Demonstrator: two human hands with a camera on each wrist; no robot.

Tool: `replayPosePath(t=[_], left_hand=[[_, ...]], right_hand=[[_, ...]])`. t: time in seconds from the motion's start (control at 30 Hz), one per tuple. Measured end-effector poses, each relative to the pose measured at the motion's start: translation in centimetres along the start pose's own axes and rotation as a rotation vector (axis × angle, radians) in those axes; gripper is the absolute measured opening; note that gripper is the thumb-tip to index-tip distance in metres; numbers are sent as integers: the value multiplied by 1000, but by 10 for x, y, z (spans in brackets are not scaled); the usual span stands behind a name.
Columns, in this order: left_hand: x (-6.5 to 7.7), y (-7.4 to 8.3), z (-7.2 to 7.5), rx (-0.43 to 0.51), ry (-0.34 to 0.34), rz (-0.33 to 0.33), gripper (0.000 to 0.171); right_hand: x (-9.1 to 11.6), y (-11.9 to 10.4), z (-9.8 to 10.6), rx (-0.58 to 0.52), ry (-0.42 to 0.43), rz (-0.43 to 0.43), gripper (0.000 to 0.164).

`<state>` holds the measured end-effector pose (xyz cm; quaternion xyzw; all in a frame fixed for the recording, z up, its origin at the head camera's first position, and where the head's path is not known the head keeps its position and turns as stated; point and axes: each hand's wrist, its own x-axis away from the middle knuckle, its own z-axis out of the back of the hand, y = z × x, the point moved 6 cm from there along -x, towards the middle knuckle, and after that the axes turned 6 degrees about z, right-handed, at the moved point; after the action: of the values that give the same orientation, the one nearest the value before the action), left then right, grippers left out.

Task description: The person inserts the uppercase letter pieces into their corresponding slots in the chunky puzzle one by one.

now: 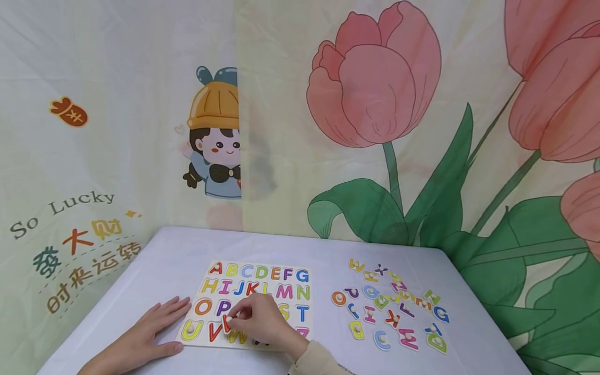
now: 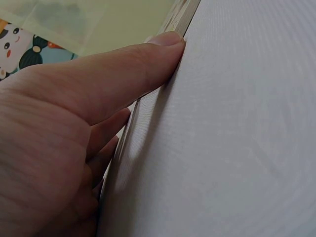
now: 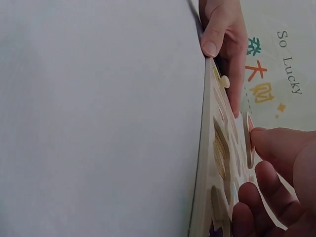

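Observation:
In the head view a wooden alphabet board (image 1: 211, 318) lies on the table with rows of coloured letters. My right hand (image 1: 262, 317) pinches a red letter piece (image 1: 226, 324) between thumb and fingertips, tilted over the bottom row beside the red V recess (image 1: 213, 332). The right wrist view shows this thin piece (image 3: 249, 140) on edge above the board. My left hand (image 1: 145, 333) rests flat at the board's left side, fingers spread; its thumb (image 2: 163, 42) touches the board's edge in the left wrist view. A yellow U piece (image 1: 190, 329) with a knob sits in the lower left corner.
Right of the board, several loose knobbed letter pieces lie scattered, among them an orange O (image 1: 339, 298), a light blue C (image 1: 382, 340) and a green D (image 1: 437, 342). Printed cloth (image 1: 276, 208) hangs behind the white table (image 1: 178, 250).

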<state>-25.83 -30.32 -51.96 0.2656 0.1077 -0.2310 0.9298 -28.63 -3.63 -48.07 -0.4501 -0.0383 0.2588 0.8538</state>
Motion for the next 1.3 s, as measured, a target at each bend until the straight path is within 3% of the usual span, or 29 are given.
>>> replayPosePath(t=[0.13,0.33,0.83,1.03,1.3], left_hand=[[-1,-1,0,24,-45,63,81],[0,-1,1,44,-69,104,81],[0,1,3,28,-51,80,80],[0,0,3,35,-69,112,81],[0,1,3,37,-60,95,81]], right_hand=[[-2,-2,-10,-1,-8,4,5],[-5,-5,-16,61,15,13,5],[-6,-2,-30,130,72,-106,7],[-8,-3,-34,139,73,-117,8],[-8,-4,-35,202,95,-117,10]])
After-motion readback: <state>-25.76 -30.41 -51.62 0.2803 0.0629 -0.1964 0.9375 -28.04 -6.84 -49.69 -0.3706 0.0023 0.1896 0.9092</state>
